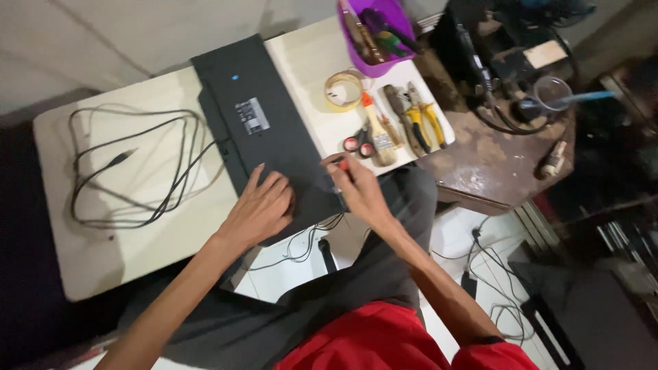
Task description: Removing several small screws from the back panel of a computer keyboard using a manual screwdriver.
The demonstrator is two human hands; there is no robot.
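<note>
Keyboard (264, 130), black, is seen lying face down on the pale table (137, 240), its long axis running from the far edge toward the near edge, with a label and a small blue dot visible on the upturned back. Its cable (130, 168) is looped in loose coils on the table to the left, the plug end resting inside the loops. Left hand (260, 205) is laid palm down on the near end of the keyboard, fingers spread slightly and curled over the back, nothing being gripped; the forearm is extended from the lower left. Right hand (360, 188) is held at the near right corner of the keyboard, fingers bunched narrowly around a small tool with a red handle (345, 164), its tip directed at the keyboard's edge; whether the tip touches cannot be told. The right forearm is angled up from the lower right, over a dark-trousered knee. The keyboard thus lies under the left hand and just to the left of the right hand. Beyond the right hand, on the same table, scissors (360, 144), a paintbrush (378, 133), pliers (418, 120) and a roll of tape (343, 89) are laid near one another, with a purple basket (377, 34) of tools at the far edge.
</note>
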